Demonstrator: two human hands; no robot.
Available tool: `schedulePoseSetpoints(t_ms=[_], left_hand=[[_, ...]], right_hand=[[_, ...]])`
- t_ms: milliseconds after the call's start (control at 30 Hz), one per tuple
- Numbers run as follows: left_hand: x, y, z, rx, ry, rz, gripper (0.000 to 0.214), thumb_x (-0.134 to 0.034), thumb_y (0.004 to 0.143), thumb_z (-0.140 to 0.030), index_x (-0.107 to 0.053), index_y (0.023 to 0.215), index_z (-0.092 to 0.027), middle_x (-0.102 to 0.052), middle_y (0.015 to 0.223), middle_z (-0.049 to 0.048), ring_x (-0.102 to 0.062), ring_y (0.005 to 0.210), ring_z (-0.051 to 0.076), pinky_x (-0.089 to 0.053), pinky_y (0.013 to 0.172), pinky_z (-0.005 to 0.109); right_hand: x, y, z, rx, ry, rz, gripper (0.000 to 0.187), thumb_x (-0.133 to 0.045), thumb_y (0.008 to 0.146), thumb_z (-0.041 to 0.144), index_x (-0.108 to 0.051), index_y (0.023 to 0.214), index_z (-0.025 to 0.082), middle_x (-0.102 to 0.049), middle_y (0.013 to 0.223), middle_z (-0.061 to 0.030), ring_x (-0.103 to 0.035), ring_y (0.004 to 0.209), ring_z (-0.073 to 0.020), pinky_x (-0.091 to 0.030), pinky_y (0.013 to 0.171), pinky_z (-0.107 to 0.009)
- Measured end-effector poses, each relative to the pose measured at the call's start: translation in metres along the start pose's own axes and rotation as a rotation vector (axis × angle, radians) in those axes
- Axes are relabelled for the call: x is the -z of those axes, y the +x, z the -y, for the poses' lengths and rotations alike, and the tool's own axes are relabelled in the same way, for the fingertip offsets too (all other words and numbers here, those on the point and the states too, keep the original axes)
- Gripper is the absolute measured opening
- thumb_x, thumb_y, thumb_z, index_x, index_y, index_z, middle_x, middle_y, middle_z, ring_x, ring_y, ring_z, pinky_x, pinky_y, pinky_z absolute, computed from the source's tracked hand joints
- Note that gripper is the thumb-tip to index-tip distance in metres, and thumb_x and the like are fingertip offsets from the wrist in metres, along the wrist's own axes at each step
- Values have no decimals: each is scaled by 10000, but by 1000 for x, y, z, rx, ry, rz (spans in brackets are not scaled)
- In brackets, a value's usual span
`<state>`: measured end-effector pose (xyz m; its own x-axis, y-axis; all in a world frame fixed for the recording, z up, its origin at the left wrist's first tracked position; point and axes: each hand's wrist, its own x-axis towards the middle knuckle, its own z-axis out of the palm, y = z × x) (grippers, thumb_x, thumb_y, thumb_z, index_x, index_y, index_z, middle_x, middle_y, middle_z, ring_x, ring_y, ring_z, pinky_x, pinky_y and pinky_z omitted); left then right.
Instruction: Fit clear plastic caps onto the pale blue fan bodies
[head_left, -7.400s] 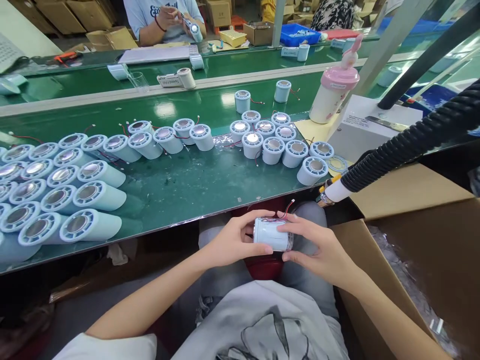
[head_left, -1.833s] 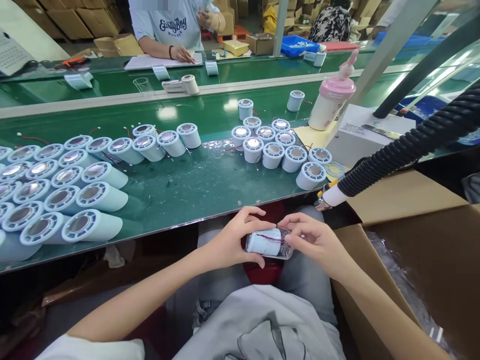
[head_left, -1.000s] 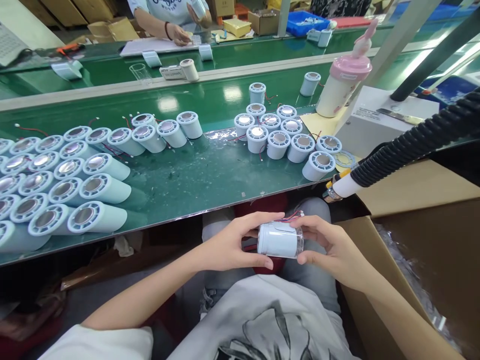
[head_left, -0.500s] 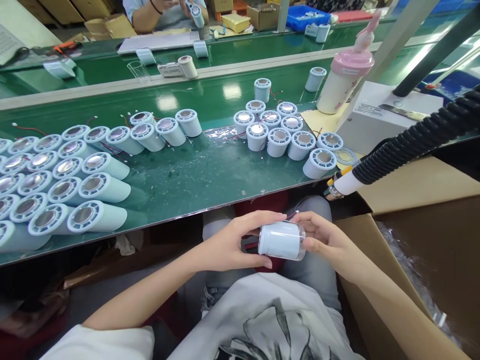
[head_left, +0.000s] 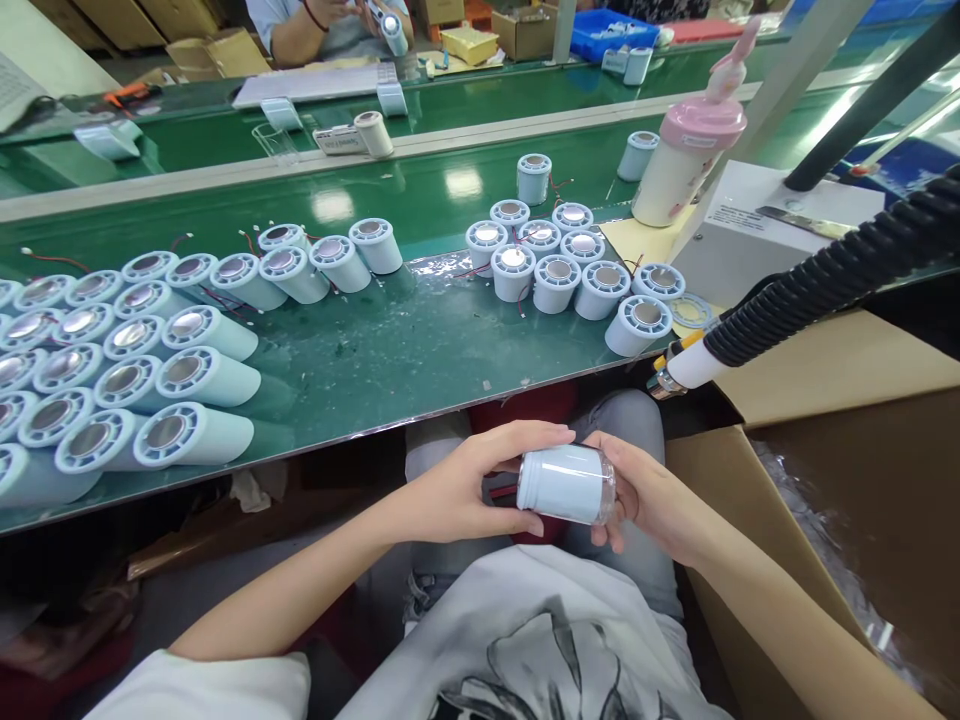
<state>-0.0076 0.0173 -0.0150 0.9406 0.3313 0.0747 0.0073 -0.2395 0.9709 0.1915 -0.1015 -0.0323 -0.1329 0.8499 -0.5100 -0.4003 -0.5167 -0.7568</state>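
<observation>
Above my lap, a light blue cylinder (head_left: pixel 562 482) lies on its side inside a clear plastic sleeve that sticks out past its right end. My left hand (head_left: pixel 487 480) grips its left end, thumb below and fingers along the top. At the right end, my right hand (head_left: pixel 646 492) has its fingers curled round the clear rim, partly hidden behind it. On the green bench in front stand several similar cylinders (head_left: pixel 556 282), with ring-shaped slotted tops, silvery centres and thin red and dark wires. A larger group of cylinders (head_left: pixel 124 385) fills the bench's left side.
A black corrugated hose (head_left: pixel 817 270) with a white nozzle reaches in from the right. Below it stands an open cardboard box (head_left: pixel 739 520) containing clear plastic. A pink-lidded bottle (head_left: pixel 690 160) stands by a grey-white unit. Across the green conveyor (head_left: pixel 427 195), another person holds a similar cylinder.
My right hand's fingers have shifted round the clear end, and some fingertips now show beneath it. On the conveyor, the loose cylinders have drifted slightly. My left hand keeps its hold.
</observation>
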Motion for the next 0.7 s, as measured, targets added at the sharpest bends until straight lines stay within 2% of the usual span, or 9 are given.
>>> schedulePoseSetpoints(t_ms=[100, 233, 400, 467, 533, 567, 600, 633, 700], left_hand=[[0, 0, 2, -45, 24, -5, 751, -818, 724, -204, -501, 1396, -312, -509, 1468, 94, -481, 1356, 279, -432, 1106, 424], [-1, 1, 4, -64, 39, -10, 715, -825, 716, -219, -538, 1365, -308, -512, 1459, 111, -500, 1329, 305, -414, 1110, 473], [-6, 0, -3, 63, -74, -42, 653, -795, 747, -244, -541, 1347, -281, -544, 1364, 116, -543, 1259, 283, -552, 954, 373], [-8, 0, -7, 150, -139, -66, 634, -768, 777, -256, -517, 1360, -264, -554, 1330, 111, -583, 1194, 253, -564, 935, 356], [-8, 0, -9, 235, -222, -86, 634, -744, 804, -269, -482, 1381, -253, -571, 1299, 108, -613, 1131, 233, -572, 913, 352], [-8, 0, -9, 269, -265, -90, 638, -738, 812, -279, -468, 1389, -251, -585, 1278, 106, -621, 1111, 231, -575, 900, 351], [-8, -1, -9, 293, -307, -88, 648, -738, 813, -290, -456, 1395, -251, -602, 1250, 103, -627, 1095, 234, -578, 885, 351], [-8, 0, -8, 313, -347, -81, 657, -739, 814, -303, -445, 1400, -254, -619, 1218, 100, -635, 1075, 236, -580, 867, 351], [-7, 0, -7, 345, -398, -50, 675, -736, 817, -334, -430, 1413, -260, -641, 1172, 98, -657, 1010, 230, -586, 822, 348]], right_hand=[[0, 2, -2, -77, 59, 36, 597, -580, 773, 766, -541, 834, 174, -646, 546, -22, -600, 407, -133, -412, 330, -154], [-3, 2, 0, -240, 118, 84, 643, -335, 936, 693, -586, 715, 144, -638, 551, -52, -552, 360, -84, -369, 311, -123], [-5, -1, 1, -355, 66, 108, 786, -38, 985, 630, -591, 717, 140, -586, 503, -46, -472, 297, -64, -295, 274, -119], [-1, -4, -4, -185, -89, 44, 709, -92, 987, 632, -594, 838, 153, -603, 541, -45, -519, 340, -107, -350, 291, -159], [5, -6, -11, 181, -371, -142, 445, -301, 1011, 519, -577, 1031, 171, -694, 772, -85, -664, 567, -174, -525, 448, -241], [8, -7, -13, 404, -536, -217, 294, -418, 1000, 410, -549, 1140, 187, -706, 995, -122, -711, 792, -216, -597, 624, -312], [11, -8, -15, 620, -688, -249, 279, -506, 970, 287, -509, 1240, 219, -638, 1238, -140, -671, 1047, -252, -592, 827, -390], [13, -8, -16, 800, -812, -225, 402, -550, 935, 174, -467, 1318, 263, -517, 1423, -123, -558, 1251, -271, -518, 992, -457], [15, -9, -16, 994, -928, -85, 580, -579, 888, 50, -457, 1370, 348, -391, 1542, -57, -395, 1402, -273, -403, 1117, -504]])
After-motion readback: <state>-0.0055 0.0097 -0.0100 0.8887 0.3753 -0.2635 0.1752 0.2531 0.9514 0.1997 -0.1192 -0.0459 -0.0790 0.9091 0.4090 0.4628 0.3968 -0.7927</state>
